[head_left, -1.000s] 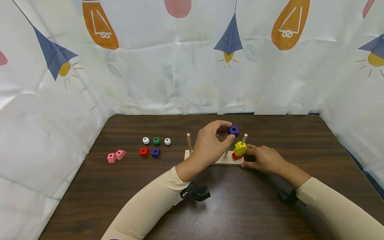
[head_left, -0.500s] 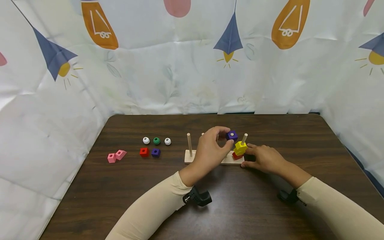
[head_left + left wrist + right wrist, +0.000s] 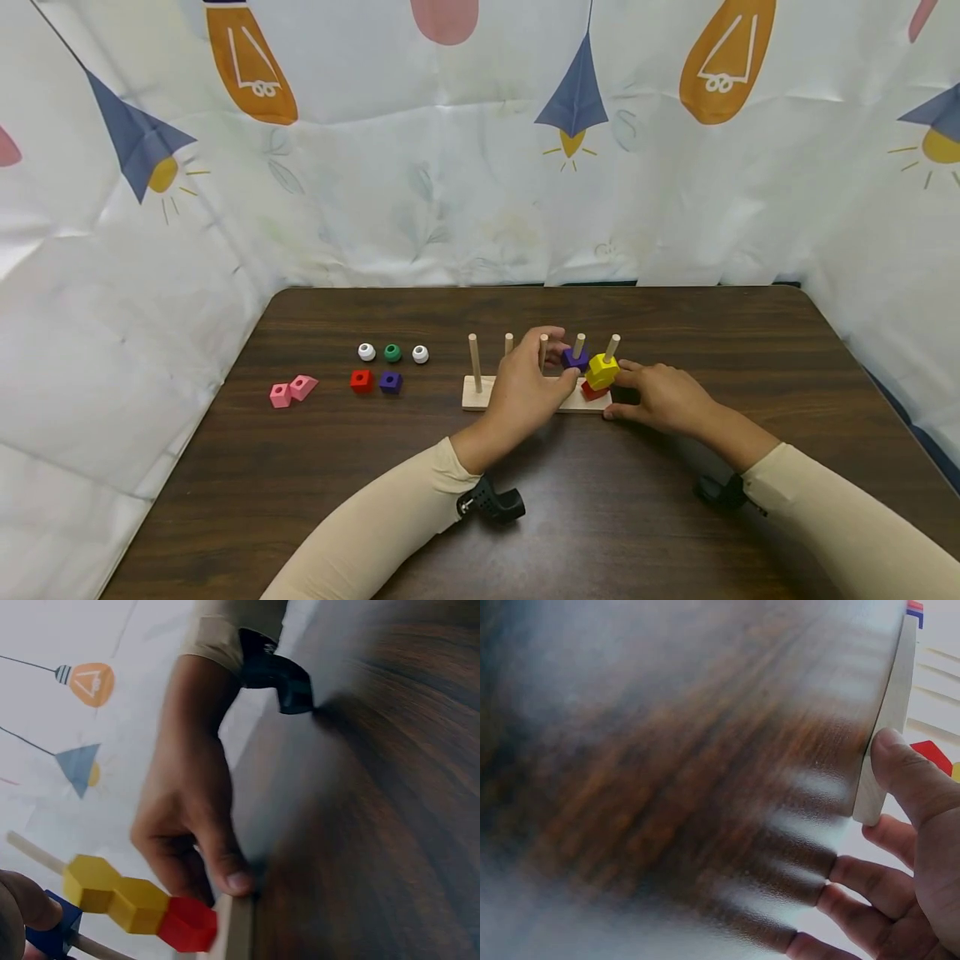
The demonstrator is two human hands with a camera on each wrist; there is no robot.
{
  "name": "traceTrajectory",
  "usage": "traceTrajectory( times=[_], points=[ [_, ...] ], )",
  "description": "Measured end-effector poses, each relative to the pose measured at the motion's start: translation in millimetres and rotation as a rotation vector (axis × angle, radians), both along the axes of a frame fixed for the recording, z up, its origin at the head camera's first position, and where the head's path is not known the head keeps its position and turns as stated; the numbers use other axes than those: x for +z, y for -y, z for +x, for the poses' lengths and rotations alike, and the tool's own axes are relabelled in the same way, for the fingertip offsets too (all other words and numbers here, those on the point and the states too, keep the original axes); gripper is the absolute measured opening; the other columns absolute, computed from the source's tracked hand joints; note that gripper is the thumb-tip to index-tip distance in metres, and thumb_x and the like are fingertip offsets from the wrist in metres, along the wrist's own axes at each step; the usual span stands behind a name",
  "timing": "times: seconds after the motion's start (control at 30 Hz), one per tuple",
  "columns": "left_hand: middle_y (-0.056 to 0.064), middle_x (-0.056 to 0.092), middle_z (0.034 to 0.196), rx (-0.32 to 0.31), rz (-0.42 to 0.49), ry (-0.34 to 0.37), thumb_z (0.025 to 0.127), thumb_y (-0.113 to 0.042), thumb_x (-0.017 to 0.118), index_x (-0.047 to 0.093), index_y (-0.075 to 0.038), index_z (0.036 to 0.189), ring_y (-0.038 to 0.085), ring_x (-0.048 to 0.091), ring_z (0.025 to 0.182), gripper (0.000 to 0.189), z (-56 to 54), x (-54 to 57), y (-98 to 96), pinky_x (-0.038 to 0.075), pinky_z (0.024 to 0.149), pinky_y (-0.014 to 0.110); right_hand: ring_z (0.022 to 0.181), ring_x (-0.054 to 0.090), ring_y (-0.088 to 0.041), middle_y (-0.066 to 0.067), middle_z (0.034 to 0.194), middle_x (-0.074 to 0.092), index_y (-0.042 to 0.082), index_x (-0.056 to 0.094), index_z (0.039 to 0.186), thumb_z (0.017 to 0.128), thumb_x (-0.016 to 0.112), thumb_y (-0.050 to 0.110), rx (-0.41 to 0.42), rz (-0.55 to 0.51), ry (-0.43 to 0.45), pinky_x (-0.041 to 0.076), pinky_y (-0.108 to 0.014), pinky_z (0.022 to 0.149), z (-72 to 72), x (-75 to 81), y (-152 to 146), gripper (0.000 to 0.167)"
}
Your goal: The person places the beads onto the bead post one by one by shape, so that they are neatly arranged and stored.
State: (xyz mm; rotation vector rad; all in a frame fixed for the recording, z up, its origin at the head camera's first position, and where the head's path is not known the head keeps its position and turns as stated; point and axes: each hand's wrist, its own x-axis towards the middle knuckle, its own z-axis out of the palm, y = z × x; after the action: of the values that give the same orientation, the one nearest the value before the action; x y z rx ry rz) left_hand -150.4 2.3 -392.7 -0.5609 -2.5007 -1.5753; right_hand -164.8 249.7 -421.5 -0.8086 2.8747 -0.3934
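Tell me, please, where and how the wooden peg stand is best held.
Probably by the right end of its base, coming from the right with the thumb on the near edge: the base is low and flat, which should leave the upright pegs reachable from above.

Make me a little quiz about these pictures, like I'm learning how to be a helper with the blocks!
1. Count: how many round beads can you see on the table?
2. True or false: the right hand holds the right end of the wooden stand.
3. Pick one: where is the block that the left hand holds, compared with the second peg from the right?
A. Lying in front of it
B. Around it
C. Behind it

Key: 1. Three: two white, one green. 2. True. 3. B.
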Motion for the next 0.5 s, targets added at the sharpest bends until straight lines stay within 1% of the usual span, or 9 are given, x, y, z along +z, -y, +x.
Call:
traceTrajectory(
  times=[0.1,0.2,0.37,0.5],
  points=[
    [0.003,0.072,0.108,-0.001,-0.016,0.014,0.088,-0.007,0.08,0.057,-0.005,0.131,0.015,0.069,0.097,0.049,-0.5,-7.2,-0.4,0.055,0.088,0.025,0.097,0.071,-0.043,-0.028,0.14,0.056,0.006,0.07,0.129,0.09,0.076,0.05,-0.002,0.003,-0.003,0.058,-0.058,0.075,0.2,-0.3,0.0,0.059],
    [0.004,0.072,0.106,0.008,-0.051,0.003,0.087,-0.006,0.08,0.057,-0.004,0.129,0.015,0.069,0.097,0.048,-0.6,-13.6,-1.0,0.054,0.088,0.025,0.097,0.071,-0.042,-0.029,0.14,0.056,0.006,0.071,0.129,0.09,0.076,0.05,-0.004,0.002,-0.001,0.058,-0.057,0.075,0.3,-0.4,0.1,0.059],
    [0.006,0.073,0.103,0.026,-0.09,-0.024,0.085,-0.003,0.079,0.057,0.0,0.126,0.018,0.069,0.096,0.047,0.1,-22.1,-1.7,0.055,0.087,0.028,0.096,0.071,-0.041,-0.029,0.139,0.057,0.007,0.071,0.128,0.09,0.076,0.05,-0.003,-0.002,-0.003,0.059,-0.056,0.073,0.5,0.0,0.5,0.058],
    [0.005,0.075,0.102,0.045,-0.113,-0.048,0.084,-0.003,0.079,0.055,-0.003,0.126,0.019,0.07,0.095,0.049,0.9,-26.5,-1.9,0.055,0.086,0.031,0.097,0.071,-0.042,-0.029,0.139,0.057,0.007,0.071,0.128,0.09,0.076,0.05,-0.003,-0.001,-0.004,0.058,-0.057,0.074,0.4,0.2,0.9,0.057]
  ],
)
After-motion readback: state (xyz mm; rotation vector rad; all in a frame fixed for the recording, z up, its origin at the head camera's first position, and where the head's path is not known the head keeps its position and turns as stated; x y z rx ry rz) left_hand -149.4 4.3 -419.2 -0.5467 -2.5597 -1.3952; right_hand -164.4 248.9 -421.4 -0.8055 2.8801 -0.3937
